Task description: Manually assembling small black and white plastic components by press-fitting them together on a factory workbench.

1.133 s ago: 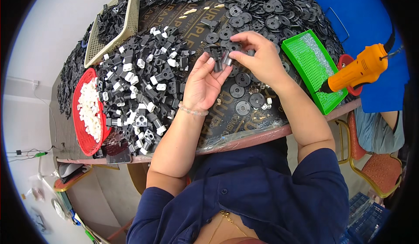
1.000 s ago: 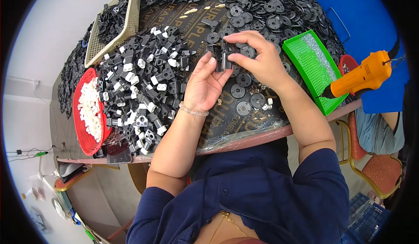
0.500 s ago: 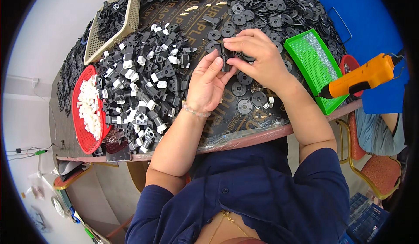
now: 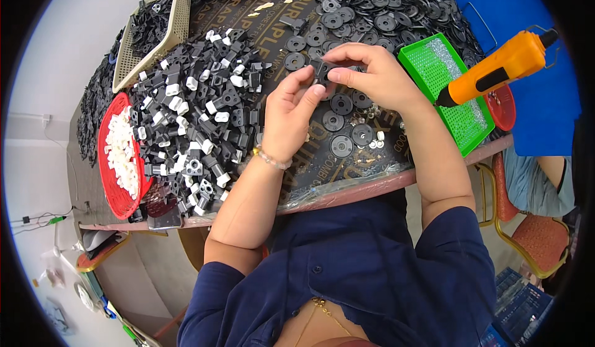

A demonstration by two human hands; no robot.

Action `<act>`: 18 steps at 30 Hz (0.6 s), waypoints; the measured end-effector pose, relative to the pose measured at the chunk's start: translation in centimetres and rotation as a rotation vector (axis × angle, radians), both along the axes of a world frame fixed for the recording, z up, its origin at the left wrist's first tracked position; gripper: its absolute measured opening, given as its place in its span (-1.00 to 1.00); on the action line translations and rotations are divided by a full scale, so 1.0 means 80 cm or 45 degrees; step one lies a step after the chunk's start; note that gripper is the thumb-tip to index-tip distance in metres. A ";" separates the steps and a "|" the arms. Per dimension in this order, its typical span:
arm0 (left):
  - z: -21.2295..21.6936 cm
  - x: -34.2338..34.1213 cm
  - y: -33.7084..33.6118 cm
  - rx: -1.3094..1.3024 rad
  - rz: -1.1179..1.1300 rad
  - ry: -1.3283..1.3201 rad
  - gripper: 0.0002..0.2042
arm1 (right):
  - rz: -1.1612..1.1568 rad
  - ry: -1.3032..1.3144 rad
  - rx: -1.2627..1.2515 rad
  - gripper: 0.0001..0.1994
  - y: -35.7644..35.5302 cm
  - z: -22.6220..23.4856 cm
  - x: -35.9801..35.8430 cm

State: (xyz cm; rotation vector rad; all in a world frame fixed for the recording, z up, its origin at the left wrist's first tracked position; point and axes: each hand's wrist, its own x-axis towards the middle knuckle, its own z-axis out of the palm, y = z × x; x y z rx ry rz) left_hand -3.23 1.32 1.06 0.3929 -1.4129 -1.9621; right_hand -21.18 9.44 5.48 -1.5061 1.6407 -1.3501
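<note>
Colours at my bench: black small part (image 4: 320,69) pinched between my left hand (image 4: 291,114) and right hand (image 4: 372,74); black discs (image 4: 341,104); mixed black-and-white pieces (image 4: 204,117); white pieces in a red basket (image 4: 106,179); bright green tray (image 4: 443,93); orange screwdriver (image 4: 496,68) with black tip; beige basket (image 4: 176,21); my navy sleeves (image 4: 458,254).

Both hands (image 4: 338,89) pinch small black part (image 4: 320,70) w/ fingertips above table (image 4: 347,192).
</note>
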 end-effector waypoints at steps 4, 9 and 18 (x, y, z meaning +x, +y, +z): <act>0.004 0.002 0.000 -0.182 0.070 -0.230 -0.69 | 0.094 -0.336 0.129 -0.75 0.003 -0.002 -0.003; 0.009 0.009 0.003 -0.269 0.114 -0.266 -0.74 | 0.114 -0.194 0.054 -0.77 0.009 0.006 0.002; 0.013 0.002 -0.006 0.212 0.089 -0.010 -0.86 | -0.102 0.269 0.016 -0.64 0.031 0.041 0.000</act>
